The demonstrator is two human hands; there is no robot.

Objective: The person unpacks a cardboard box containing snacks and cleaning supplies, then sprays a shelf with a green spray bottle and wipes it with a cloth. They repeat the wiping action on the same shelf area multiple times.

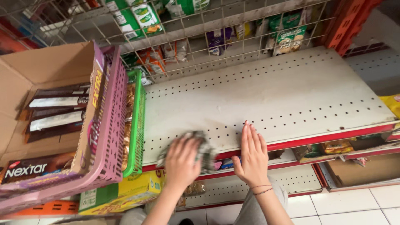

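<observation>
The left hand is clenched on a crumpled grey rag, pressing it to the front edge of the white perforated shelf; the rag sits at about 6 o'clock in the view, just left of the right hand, which lies flat and open on the same edge, holding nothing. Judging by the surface, the wiping looks only part done: a dull, smudged film shows across the middle and toward 2 o'clock, while the strip near the rag seems little cleaner. At 9 o'clock a pink basket and a green basket stand on edge against a cardboard box of dark brown bars. At 12 o'clock, behind a wire grid, hang green, purple and orange packets. A yellow-green carton lies at 7 o'clock.
</observation>
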